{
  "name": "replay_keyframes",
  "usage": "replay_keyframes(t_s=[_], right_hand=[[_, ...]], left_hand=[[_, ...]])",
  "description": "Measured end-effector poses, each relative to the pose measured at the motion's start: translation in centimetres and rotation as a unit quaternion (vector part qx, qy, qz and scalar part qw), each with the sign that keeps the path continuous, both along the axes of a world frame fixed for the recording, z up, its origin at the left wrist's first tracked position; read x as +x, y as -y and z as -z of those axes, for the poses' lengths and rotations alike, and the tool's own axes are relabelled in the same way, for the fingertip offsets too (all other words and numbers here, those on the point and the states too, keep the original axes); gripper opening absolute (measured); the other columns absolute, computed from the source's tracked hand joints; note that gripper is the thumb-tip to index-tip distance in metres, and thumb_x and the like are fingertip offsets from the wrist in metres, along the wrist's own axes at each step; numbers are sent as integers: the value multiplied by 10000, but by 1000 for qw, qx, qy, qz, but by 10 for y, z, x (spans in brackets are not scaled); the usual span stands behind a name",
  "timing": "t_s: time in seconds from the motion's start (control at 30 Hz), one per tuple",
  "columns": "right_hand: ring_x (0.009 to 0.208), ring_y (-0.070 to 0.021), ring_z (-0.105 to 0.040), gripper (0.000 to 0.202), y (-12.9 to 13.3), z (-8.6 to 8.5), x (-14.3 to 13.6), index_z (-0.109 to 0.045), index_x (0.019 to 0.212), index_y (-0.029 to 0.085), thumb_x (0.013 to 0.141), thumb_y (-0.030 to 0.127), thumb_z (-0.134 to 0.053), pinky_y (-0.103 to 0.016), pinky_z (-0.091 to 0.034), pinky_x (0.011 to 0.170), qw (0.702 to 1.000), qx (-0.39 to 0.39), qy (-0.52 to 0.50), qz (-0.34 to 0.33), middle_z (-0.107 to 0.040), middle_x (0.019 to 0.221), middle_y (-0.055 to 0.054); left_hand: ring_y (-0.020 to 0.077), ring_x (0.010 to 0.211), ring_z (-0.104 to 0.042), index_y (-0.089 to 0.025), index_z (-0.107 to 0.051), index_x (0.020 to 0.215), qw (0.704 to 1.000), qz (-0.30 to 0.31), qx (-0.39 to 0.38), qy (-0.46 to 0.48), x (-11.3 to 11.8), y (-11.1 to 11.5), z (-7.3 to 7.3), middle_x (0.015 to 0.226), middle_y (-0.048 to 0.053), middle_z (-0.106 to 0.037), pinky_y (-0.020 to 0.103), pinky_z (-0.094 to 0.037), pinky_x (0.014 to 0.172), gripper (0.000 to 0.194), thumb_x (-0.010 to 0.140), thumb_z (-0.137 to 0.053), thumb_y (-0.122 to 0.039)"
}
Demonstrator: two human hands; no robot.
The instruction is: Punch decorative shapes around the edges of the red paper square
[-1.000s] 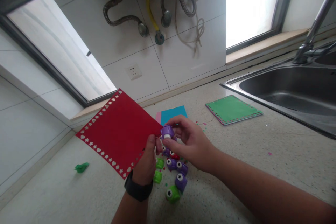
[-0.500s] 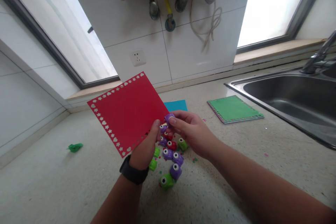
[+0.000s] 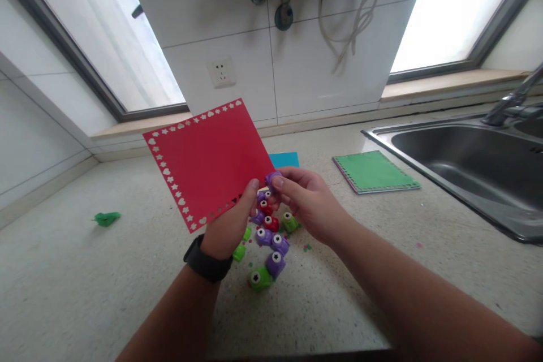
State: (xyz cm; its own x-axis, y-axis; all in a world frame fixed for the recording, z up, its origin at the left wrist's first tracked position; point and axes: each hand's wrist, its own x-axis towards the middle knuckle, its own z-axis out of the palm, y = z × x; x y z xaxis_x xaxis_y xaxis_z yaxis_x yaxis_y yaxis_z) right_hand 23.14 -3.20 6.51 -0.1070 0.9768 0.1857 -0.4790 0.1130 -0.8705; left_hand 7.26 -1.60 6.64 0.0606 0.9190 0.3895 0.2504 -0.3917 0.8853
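A square sheet of red paper (image 3: 207, 164) is held up and tilted above the counter by my left hand (image 3: 233, 218), thumb on its front near the lower edge. Heart, star and flower holes run along three of its sides. My right hand (image 3: 311, 201) pinches a purple craft punch (image 3: 272, 180) at the sheet's right corner; whether the paper sits in its slot I cannot tell. Below lie several more punches: a red punch (image 3: 270, 223), a purple punch (image 3: 275, 263), a green punch (image 3: 259, 279). Tiny paper cut-outs are scattered among them.
A stack of punched sheets with a green sheet (image 3: 375, 171) on top lies right of my hands. Blue paper (image 3: 285, 159) lies behind them. A steel sink (image 3: 458, 153) is at the right, a crumpled green scrap (image 3: 107, 218) at the left. Pipes and a socket (image 3: 221, 72) are on the wall.
The view has tilted down a little, so the wall fittings sit higher in it. Both hands keep the same hold on the paper and the purple punch.
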Motion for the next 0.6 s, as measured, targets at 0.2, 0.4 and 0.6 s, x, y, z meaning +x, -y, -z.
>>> replay_keyframes(t_s=[0.2, 0.4, 0.6], right_hand=[[656, -121, -610, 311, -1, 1, 0, -705, 904, 180, 757, 416, -843, -276, -512, 619, 1000, 4, 15, 6, -669, 804, -7], [640, -117, -606, 311, 0, 1, 0, -704, 904, 177, 765, 422, -834, -269, -493, 598, 1000, 5, 27, 6, -671, 790, -6], [639, -115, -576, 292, -2, 2, -1, -704, 867, 177, 769, 420, -832, -267, -482, 593, 1000, 18, 23, 4, -647, 749, 5]], left_hand=[[151, 462, -462, -237, -498, 447, 1000, 13, -28, 5, 0, -1, 2, 441, -21, -492, 305, -362, 587, 535, 945, -613, -399], [148, 453, -466, -236, -552, 467, 999, 6, -23, 28, 0, -1, 3, 441, -26, -508, 305, -378, 595, 466, 892, -696, -360], [152, 451, -466, -242, -593, 512, 998, 12, -28, 59, 2, -1, 3, 452, -37, -518, 296, -396, 567, 392, 861, -726, -357]])
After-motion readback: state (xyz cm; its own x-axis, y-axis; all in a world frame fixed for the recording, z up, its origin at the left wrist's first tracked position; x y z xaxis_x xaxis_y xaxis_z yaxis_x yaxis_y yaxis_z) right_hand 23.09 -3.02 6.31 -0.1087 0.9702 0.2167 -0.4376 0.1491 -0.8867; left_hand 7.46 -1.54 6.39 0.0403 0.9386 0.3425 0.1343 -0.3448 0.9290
